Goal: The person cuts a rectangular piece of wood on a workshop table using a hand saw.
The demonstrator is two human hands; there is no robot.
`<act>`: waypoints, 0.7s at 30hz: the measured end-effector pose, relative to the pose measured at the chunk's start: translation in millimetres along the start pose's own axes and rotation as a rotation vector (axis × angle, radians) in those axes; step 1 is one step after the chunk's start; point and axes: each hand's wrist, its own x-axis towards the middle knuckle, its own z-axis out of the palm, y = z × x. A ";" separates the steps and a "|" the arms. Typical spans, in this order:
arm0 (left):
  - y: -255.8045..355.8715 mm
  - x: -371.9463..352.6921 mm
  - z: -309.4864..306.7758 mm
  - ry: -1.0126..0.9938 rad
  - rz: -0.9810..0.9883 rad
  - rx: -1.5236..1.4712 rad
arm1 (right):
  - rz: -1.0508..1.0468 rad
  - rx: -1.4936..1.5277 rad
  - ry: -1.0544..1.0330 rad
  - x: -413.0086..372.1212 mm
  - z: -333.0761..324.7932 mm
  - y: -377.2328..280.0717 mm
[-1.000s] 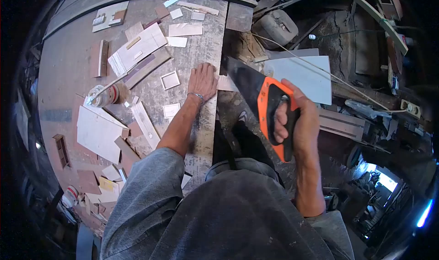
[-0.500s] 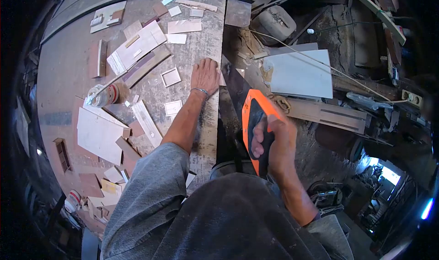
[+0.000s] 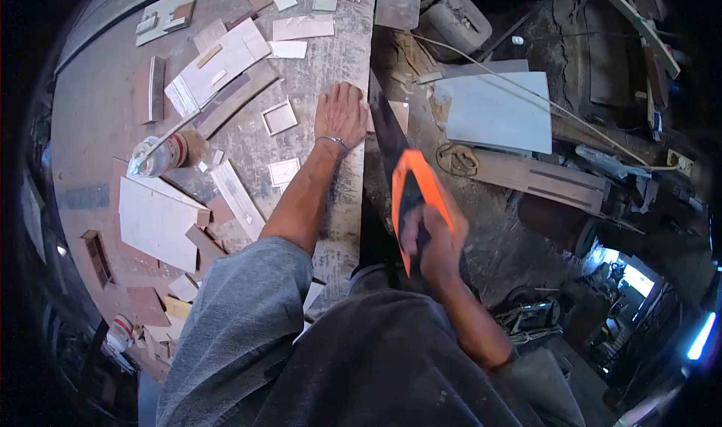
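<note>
A: Handsaw (image 3: 407, 162), one. Location?
B: Beside the bench (image 3: 350, 190) edge, overlapping the wood piece (image 3: 399, 114) in view.
A: Handling?
B: Probably light; blade (image 3: 389, 126) springy sideways. Hold by orange-black handle (image 3: 432, 183).
A: Right grip (image 3: 439, 235)?
B: Clamped round handle, elbow bent.
A: Left grip (image 3: 341, 115)?
B: Flattened palm-down, arm extended.

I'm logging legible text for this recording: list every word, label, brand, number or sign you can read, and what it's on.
No text can be read.
Jar on the workbench: red-and-white label, too small to read.
Container at lower left: red markings, too small and blurred to read.
Saw in the right hand: blurred, no lettering discernible.
</note>
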 end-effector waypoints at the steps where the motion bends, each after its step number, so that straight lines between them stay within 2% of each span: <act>1: 1.1 -3.0 0.3 -0.001 0.001 -0.007 | 0.007 -0.025 -0.001 8.0 0.3 11.9; 4: -6.9 5.1 -3.5 0.002 -0.003 0.002 | -0.034 -0.045 0.003 -0.4 7.0 -3.3; 7: -2.3 1.7 -2.3 -0.009 -0.015 0.000 | 0.011 0.009 -0.025 18.5 3.9 -3.1; 9: -2.3 2.1 -4.4 -0.011 -0.021 0.013 | 0.105 -0.011 -0.012 61.2 13.1 4.6; 12: -1.7 2.5 -1.5 -0.043 -0.030 0.062 | 0.060 -0.022 0.026 11.4 7.9 -13.7; 15: -2.0 2.9 -0.8 -0.055 -0.030 0.078 | 0.040 -0.029 0.009 32.9 17.2 -24.6; 16: -0.9 0.8 0.2 -0.035 -0.031 0.082 | 0.072 -0.129 -0.016 68.8 22.5 -12.8; 18: -2.9 1.5 5.6 0.007 -0.017 0.091 | 0.102 -0.116 -0.002 71.9 19.1 -10.2; 21: -2.6 2.5 -2.6 -0.052 -0.006 0.083 | 0.075 -0.068 0.047 52.0 22.1 -33.0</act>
